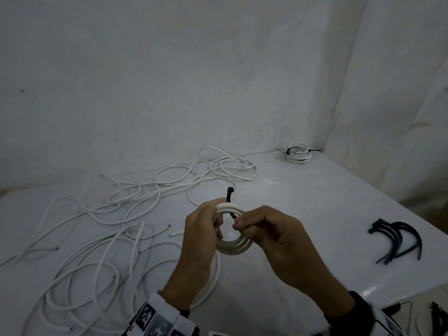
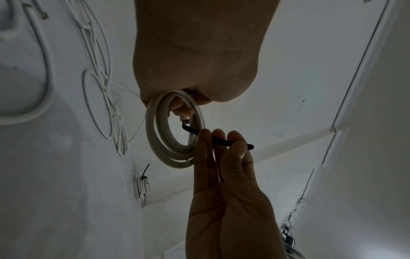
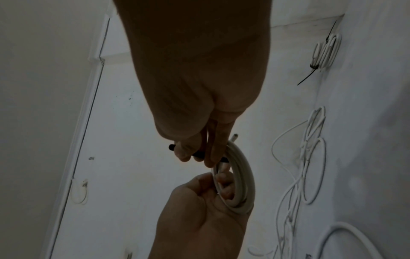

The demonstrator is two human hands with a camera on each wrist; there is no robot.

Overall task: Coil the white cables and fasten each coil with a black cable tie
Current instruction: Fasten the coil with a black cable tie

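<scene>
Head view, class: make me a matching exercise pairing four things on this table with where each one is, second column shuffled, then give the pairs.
Things:
1. white cable coil
2. tied coil
3. spare black cable ties
4. loose white cables

Places:
A. spread over the table's left side
B. far corner, by the wall
C. held in the left hand
D. heaped near the table's right edge

Pairs: 1-C, 2-B, 3-D, 4-A
</scene>
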